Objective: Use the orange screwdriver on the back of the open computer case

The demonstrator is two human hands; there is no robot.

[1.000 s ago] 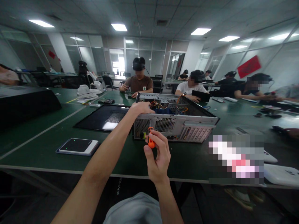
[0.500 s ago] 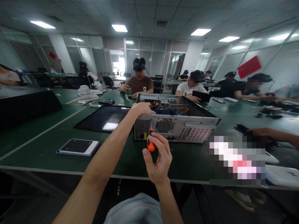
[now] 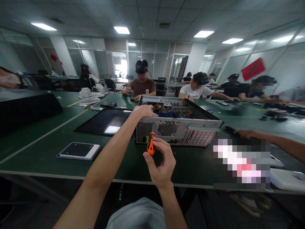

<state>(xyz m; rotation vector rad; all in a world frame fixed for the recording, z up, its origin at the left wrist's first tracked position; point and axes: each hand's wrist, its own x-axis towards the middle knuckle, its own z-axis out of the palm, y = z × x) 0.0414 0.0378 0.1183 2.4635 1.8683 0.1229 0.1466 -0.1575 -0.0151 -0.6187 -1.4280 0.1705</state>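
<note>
An orange-and-black screwdriver (image 3: pixel 151 144) is in my right hand (image 3: pixel 163 159), held between thumb and fingertips, its handle upright before the back panel of the computer case. The shaft can hardly be made out, so contact with a screw cannot be told. My left hand (image 3: pixel 143 111) is closed over the top edge of the computer case (image 3: pixel 182 122), fingers bent inward and their tips partly hidden inside. The case lies on its side, its open top showing wires and a blue part. To its left, a black side panel (image 3: pixel 102 122) lies flat on the table.
A phone-like device with a black top (image 3: pixel 77 149) lies at front left. White fans (image 3: pixel 87 97) stand farther back on the green table (image 3: pixel 43 133). At right, another person's hand (image 3: pixel 247 133) reaches toward a black object beside a pixelated patch. Several people sit across the table.
The screwdriver handle has tilted and shifted slightly left in my right hand. My left hand stays on the case. At right, another person's hand has moved left with a black object.
</note>
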